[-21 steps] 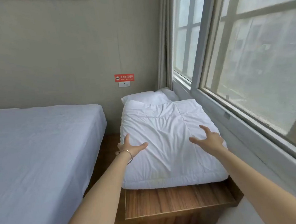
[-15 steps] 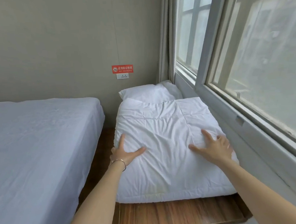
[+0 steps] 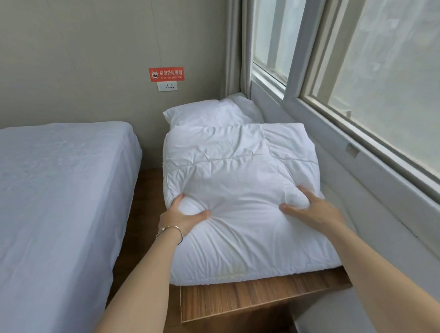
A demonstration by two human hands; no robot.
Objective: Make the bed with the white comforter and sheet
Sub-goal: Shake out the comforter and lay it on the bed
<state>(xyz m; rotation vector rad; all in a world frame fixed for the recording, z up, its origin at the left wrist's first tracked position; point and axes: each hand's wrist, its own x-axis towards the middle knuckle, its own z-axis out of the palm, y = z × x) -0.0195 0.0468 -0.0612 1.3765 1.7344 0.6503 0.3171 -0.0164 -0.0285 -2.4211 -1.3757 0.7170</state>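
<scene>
Two hands clamped on the folded comforter, lift not yet begun.

Nearest: wooden bench (image 3: pixel 260 296) under the window, bare at its front edge. On it lies the folded comforter (image 3: pixel 241 190), a thick white bundle. Left hand (image 3: pixel 182 217) pinches a bunch of cloth at the bundle's left side, thumb on top; right hand (image 3: pixel 311 209) grips a bunch at its right side. Beyond, touching the bundle's far edge: pillow (image 3: pixel 208 113) against the wall. Bed (image 3: pixel 47 189) with sheet lies to the left, across a gap of floor. Risk, judged: grip holds top layers only; lifting may let the lower folds drop open or drag the pillow.
</scene>
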